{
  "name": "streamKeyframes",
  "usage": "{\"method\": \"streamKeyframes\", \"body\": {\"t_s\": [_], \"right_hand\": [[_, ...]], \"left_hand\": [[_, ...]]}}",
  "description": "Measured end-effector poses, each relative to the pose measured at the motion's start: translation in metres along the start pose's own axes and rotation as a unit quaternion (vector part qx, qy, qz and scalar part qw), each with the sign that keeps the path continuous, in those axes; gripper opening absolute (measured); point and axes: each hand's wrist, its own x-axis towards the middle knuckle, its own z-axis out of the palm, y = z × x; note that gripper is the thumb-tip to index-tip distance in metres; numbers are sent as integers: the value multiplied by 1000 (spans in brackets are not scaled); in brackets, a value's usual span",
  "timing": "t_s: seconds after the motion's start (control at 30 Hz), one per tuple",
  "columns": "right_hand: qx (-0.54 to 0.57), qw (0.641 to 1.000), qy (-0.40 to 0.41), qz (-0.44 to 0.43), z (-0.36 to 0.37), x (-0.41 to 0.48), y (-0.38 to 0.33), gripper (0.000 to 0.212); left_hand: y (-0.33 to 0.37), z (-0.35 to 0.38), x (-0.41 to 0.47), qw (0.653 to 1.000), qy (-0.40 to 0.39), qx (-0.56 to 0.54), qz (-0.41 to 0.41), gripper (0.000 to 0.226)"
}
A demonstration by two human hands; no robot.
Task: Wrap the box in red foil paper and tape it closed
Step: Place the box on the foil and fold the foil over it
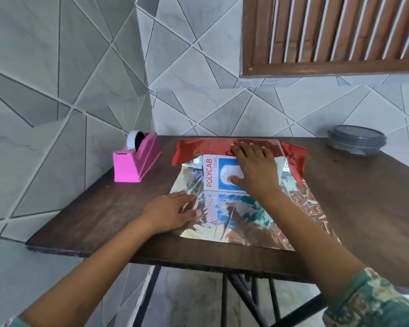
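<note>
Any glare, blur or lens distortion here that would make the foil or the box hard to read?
Head view: even, soft light, no hard shadows; the silver underside of the foil paper mirrors the print of the box and glints, masking creases; the wide-angle lens bows the table edge and the wall tiles; box lettering is sharp and legible.

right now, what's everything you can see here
table: one, dark wood, centre
box: one, white with red POLYCAB lettering, mid table
foil paper: one sheet, red outside, silver inside, under the box, far edge folded onto it
tape dispenser: one, pink, table's far left
lidded container: one, grey, table's far right
shutter: one, brown wood, wall upper right
left hand: flat on foil paper's near left
right hand: flat on box, fingers on red fold
</note>
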Motion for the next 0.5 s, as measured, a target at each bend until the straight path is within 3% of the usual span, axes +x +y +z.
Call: {"method": "streamKeyframes", "body": {"t_s": [0.33,0.5], "right_hand": [[-8,999,7,44,10,5,-12,77],[-8,1000,-2,24,6,7,-7,75]], "left_hand": [[2,-3,-1,1000,-18,4,-9,66],[1,-1,-2,1000,-18,2,-6,75]]}}
